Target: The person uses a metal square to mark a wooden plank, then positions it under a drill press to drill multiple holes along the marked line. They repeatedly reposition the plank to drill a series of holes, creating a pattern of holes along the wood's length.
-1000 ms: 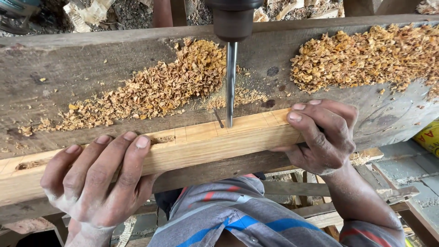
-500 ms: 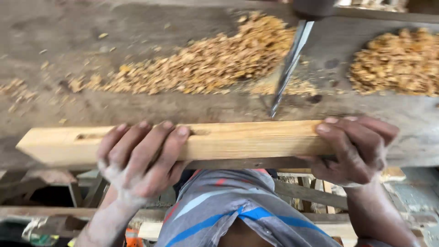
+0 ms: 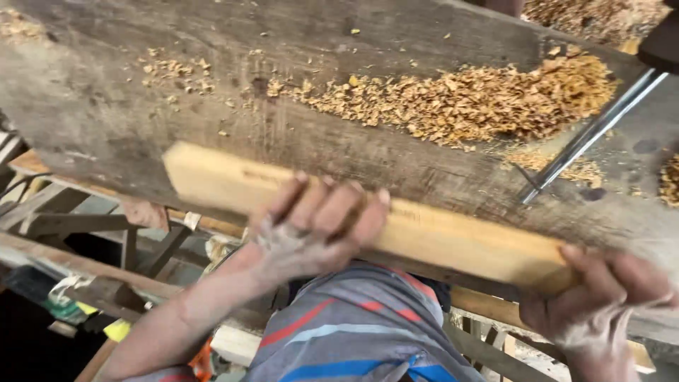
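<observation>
The left hand has its fingers wrapped over the pale wood strip, which lies along the near edge of the grey bench. Shavings already heap behind it, so cutting looks partly done. The metal bit hangs clear above. The right hand, blurred, seems clamped on the strip's end. No packages or labels show.

My left hand wraps over the pale wooden bar near its middle, fingers curled across the top face, while my right hand grips the bar's right end from below. The bar lies tilted along the near edge of the worn grey bench. A metal bit slants down onto the bench beyond the bar, beside a heap of orange wood shavings
</observation>
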